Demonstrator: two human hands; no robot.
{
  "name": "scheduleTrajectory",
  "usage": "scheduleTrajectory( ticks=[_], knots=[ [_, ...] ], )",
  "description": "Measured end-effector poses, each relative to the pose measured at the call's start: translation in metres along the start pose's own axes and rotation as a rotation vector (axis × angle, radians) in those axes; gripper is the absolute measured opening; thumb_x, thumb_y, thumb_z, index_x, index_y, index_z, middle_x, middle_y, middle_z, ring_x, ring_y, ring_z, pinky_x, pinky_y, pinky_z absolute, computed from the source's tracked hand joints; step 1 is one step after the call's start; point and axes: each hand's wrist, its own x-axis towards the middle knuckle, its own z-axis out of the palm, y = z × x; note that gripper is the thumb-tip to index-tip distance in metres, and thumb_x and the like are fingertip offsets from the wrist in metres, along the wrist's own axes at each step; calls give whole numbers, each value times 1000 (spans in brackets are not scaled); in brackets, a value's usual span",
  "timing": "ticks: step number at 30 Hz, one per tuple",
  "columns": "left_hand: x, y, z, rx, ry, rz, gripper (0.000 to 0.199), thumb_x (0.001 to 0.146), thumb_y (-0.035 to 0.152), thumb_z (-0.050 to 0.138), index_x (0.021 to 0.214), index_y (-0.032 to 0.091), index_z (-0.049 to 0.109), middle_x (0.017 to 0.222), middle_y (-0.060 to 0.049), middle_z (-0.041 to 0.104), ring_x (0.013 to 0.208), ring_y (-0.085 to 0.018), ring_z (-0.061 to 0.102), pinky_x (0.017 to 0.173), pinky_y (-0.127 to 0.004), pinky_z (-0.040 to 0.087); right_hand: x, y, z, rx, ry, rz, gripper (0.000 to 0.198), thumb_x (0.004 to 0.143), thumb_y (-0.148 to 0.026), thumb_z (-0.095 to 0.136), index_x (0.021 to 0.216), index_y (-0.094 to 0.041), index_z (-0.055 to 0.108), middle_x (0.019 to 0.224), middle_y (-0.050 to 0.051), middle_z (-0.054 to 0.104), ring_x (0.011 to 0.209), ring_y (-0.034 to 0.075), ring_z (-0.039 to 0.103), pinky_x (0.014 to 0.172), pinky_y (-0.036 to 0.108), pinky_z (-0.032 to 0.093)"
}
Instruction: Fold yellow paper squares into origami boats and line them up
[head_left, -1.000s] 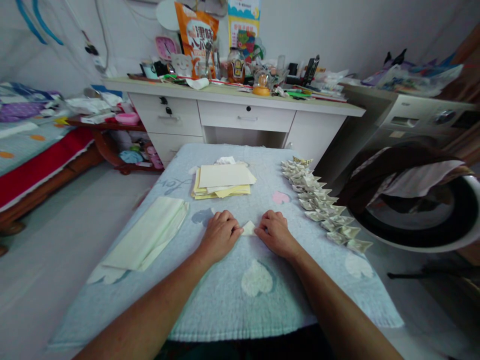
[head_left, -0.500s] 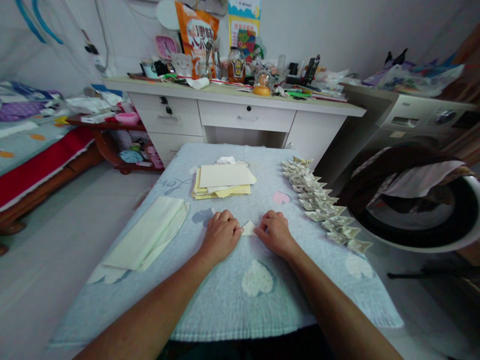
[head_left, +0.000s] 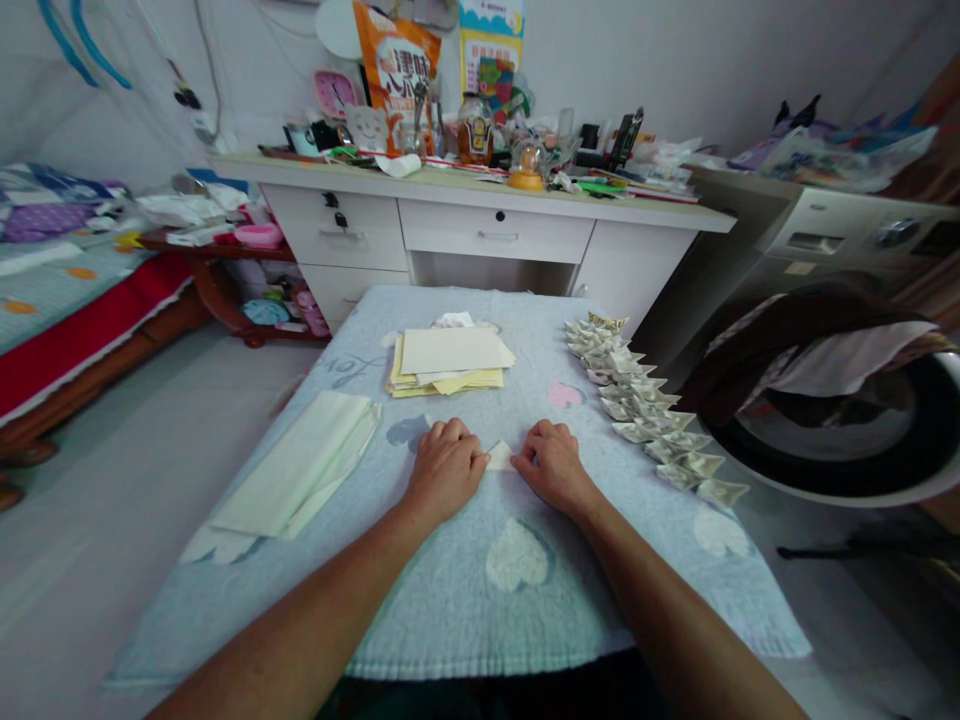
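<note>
A small piece of folded pale paper (head_left: 500,457) with a pointed top lies on the cloth between my hands. My left hand (head_left: 448,462) has its fingers curled, with thumb and forefinger pinching the paper's left corner. At the right corner, my right hand (head_left: 552,462) also grips it between closed fingers and thumb. Beyond my hands sits a stack of cream and yellow paper sheets (head_left: 454,352). Several folded paper boats (head_left: 637,400) stand in rows along the right side of the table.
A folded pale green sheet (head_left: 304,465) lies left on the cloth-covered table (head_left: 360,625). Behind stands a white desk (head_left: 480,228) crowded with jars, a snack bag and a pink clock. To the right is a washing machine (head_left: 795,235) with its door open and clothes hanging out.
Both hands stay pinched on the folded paper in almost the same place. The whole view has shifted very slightly; nothing was let go.
</note>
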Motion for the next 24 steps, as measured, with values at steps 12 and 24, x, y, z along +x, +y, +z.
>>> scheduleTrajectory(
  ticks=[12, 24],
  knots=[
    [1, -2, 1, -38, 8, -8, 21, 86, 34, 56, 71, 20, 61, 94, -6, 56, 92, -23, 48, 77, -37, 36, 1, 1, 3, 35, 18, -3, 19, 83, -29, 64, 68, -18, 64, 92, 6, 57, 91, 22, 45, 77, 33, 29],
    [0, -3, 2, -59, 19, -3, 19, 85, 32, 59, 71, 20, 60, 92, -5, 56, 91, -22, 47, 80, -37, 35, -5, -11, 2, 151, 22, -318, 20, 84, -10, 53, 92, -22, 66, 93, 3, 59, 92, 19, 44, 81, 32, 28]
  ],
)
